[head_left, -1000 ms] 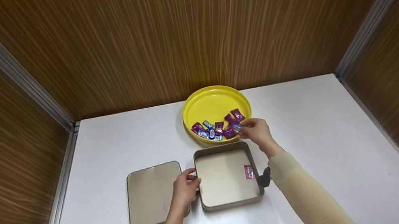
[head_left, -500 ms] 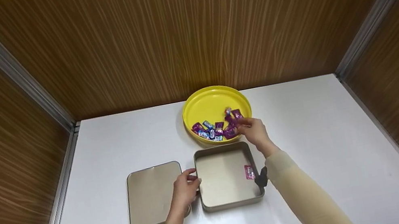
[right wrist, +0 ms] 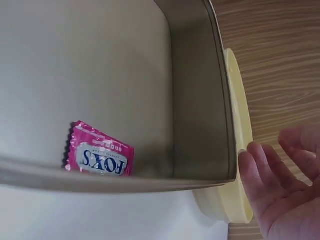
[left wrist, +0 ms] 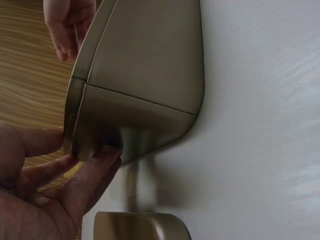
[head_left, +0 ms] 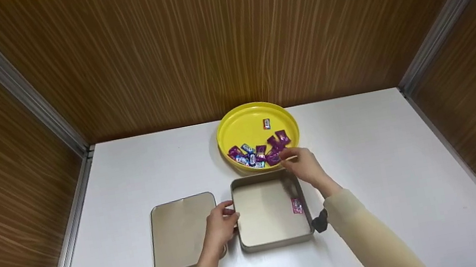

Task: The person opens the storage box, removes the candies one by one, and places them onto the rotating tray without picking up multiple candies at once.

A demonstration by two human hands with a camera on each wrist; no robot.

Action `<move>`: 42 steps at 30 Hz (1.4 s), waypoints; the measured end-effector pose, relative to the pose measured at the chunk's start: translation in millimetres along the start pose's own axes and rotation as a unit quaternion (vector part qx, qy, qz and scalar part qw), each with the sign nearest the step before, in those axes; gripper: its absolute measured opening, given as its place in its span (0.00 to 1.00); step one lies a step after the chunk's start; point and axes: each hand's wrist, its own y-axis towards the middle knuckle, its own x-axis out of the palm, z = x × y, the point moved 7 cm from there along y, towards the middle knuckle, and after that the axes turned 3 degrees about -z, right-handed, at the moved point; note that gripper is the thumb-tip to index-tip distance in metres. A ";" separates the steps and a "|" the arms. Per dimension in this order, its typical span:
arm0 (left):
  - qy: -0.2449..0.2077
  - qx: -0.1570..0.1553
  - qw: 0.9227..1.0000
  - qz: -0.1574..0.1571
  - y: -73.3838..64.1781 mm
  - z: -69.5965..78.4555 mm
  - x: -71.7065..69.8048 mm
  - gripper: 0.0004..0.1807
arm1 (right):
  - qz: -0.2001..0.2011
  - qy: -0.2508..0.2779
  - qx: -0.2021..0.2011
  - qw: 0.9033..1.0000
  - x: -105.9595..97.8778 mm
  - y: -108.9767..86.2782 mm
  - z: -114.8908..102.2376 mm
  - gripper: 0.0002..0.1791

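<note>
A rectangular tin box (head_left: 274,215) sits without its lid on the white table. One pink wrapped candy (right wrist: 100,152) marked FOX'S lies in it near the right wall. My left hand (head_left: 219,229) holds the tin's left wall, thumb at the rim and fingers against the outer side (left wrist: 95,175). Just behind the tin, a round yellow tray (head_left: 251,126) bears several purple and blue wrapped candies (head_left: 261,151). A lone small candy (head_left: 266,123) lies farther back in it. My right hand (head_left: 305,165) hovers over the tin's back right corner, fingers loosely bent and nothing between them.
The tin's flat lid (head_left: 182,234) lies on the table left of the tin, close beside my left wrist. Wood-grain panels (head_left: 220,34) enclose the table (head_left: 397,174) at the back and both sides.
My right hand let go of a small candy, which slid to the back of the yellow tray. The hand then came back toward the tin's corner. My left hand stayed put.
</note>
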 end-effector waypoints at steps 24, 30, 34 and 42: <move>0.001 0.014 1.000 -0.001 0.8 0.2 0.0 0.22 | -0.168 -0.396 -0.223 0.875 71.3 -64.1 -21.6 0.18; -0.004 0.011 1.000 0.000 -0.2 0.4 0.1 0.22 | -0.158 -0.505 -0.251 0.811 74.6 -68.3 -13.1 0.14; -0.004 0.009 1.000 0.000 0.5 0.2 0.0 0.22 | -0.146 -0.566 -0.253 0.771 76.1 -70.0 -8.6 0.07; -0.003 0.012 1.000 -0.002 2.7 -1.8 0.2 0.22 | -0.140 -0.598 -0.242 0.751 76.7 -69.9 -4.1 0.06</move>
